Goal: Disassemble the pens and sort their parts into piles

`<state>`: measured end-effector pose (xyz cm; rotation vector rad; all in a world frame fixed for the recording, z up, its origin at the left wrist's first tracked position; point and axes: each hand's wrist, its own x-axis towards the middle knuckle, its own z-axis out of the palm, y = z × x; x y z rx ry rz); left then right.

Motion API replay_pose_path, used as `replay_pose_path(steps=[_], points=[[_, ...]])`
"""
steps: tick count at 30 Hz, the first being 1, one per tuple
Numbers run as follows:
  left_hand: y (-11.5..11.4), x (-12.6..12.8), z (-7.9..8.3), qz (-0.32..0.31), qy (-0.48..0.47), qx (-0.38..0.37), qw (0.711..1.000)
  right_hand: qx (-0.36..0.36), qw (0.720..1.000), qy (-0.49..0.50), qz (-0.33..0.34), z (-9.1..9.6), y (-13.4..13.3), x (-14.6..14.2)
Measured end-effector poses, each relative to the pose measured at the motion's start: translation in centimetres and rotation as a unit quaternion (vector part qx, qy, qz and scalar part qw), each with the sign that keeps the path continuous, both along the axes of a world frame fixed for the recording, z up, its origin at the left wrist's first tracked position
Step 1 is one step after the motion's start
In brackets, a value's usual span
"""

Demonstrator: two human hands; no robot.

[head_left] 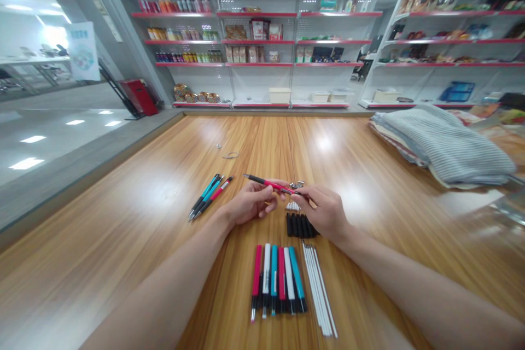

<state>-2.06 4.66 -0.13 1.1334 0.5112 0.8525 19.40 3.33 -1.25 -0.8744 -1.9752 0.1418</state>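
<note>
Between both hands, above the table, is a red ballpoint pen [270, 184] with a black grip and its tip pointing left. My left hand [252, 202] pinches its middle with thumb and fingers. At the pen's right end, my right hand [324, 206] closes its fingertips on it. Below the hands lie black rubber grips [297, 225], partly covered by my right hand. Small white parts [292, 206] and shiny metal tips [301, 184] sit just behind them. Nearer me are coloured pen barrels [281, 273] in a row, with thin white refills [319, 290] to their right.
Three pens [210, 197] lie left of my left hand. A rubber band [230, 155] and a small metal piece [219, 146] are farther back. Folded striped cloth [443, 142] is piled at the right. Stocked shelves [258, 13] stand beyond the wooden table [123, 240].
</note>
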Motion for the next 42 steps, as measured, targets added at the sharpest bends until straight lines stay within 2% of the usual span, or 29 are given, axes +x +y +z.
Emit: replay_pose_path(steps=[2,3,5,7,8,10,12,15,17,22,26,33,42], points=[[0.1,0.3,-0.1,0.054,-0.006,-0.006,0.998,-0.015,1.000,-0.016,0.012,-0.1,-0.1,0.0],[0.3,0.4,-0.2,0.105,-0.017,0.002,0.994,-0.025,0.999,-0.021,0.018,-0.1,-0.1,0.0],[0.8,0.3,-0.5,0.257,-0.042,0.043,0.965,-0.043,0.999,-0.014,0.022,-0.2,-0.1,0.1],[1.2,0.0,-0.8,0.427,-0.022,0.105,0.898,-0.062,0.998,0.018,0.010,-0.2,0.0,0.1],[1.3,-0.1,-0.9,0.489,0.022,0.137,0.861,-0.075,0.997,0.037,0.002,-0.2,0.0,0.2],[1.1,-0.3,-1.0,0.545,0.139,0.213,0.799,-0.104,0.992,0.064,-0.012,-0.3,0.2,0.2],[0.5,0.0,-0.8,0.504,0.251,0.323,0.760,-0.126,0.989,0.076,-0.016,-0.3,0.3,0.3],[-0.3,0.8,-0.4,0.324,0.349,0.493,0.728,-0.130,0.990,0.057,-0.007,-0.3,0.3,0.4],[-0.5,1.0,-0.2,0.261,0.380,0.550,0.697,-0.119,0.992,0.028,0.010,-0.2,0.1,0.5],[-0.4,0.8,0.0,0.246,0.440,0.590,0.631,-0.112,0.993,-0.001,0.043,0.2,-0.4,0.5],[-0.5,0.9,0.1,0.226,0.448,0.622,0.601,-0.115,0.992,-0.019,0.043,0.4,-0.4,0.4],[-0.7,1.2,0.2,0.222,0.447,0.645,0.579,-0.120,0.991,-0.049,0.037,0.0,-0.1,0.6],[-1.0,1.5,0.1,0.218,0.455,0.635,0.585,-0.115,0.991,-0.057,0.037,0.3,-0.1,0.5]])
